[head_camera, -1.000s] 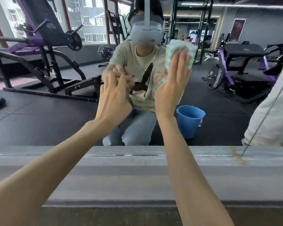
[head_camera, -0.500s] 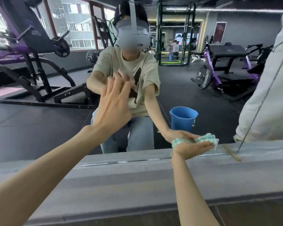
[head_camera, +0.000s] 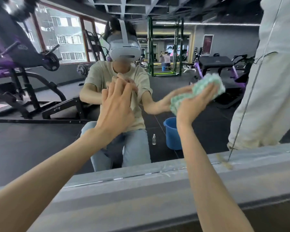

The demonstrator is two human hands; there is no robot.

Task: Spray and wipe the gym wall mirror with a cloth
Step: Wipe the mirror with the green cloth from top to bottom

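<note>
Two hands meet the mirror [head_camera: 40, 139]: left hand [head_camera: 115, 104] flat, fingers straight, holding nothing; right hand [head_camera: 194, 104] presses the green cloth [head_camera: 208, 86] on it with extended fingers. Reflected: small bottle [head_camera: 154, 139], blue bucket [head_camera: 171, 133], contents hidden. Grey ledge [head_camera: 141, 190] below.

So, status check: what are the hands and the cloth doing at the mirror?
Left hand flat against mirror. Right hand presses cloth to the glass, fingers straight. Nothing in the cloth's way; blue bucket only a reflection.
</note>
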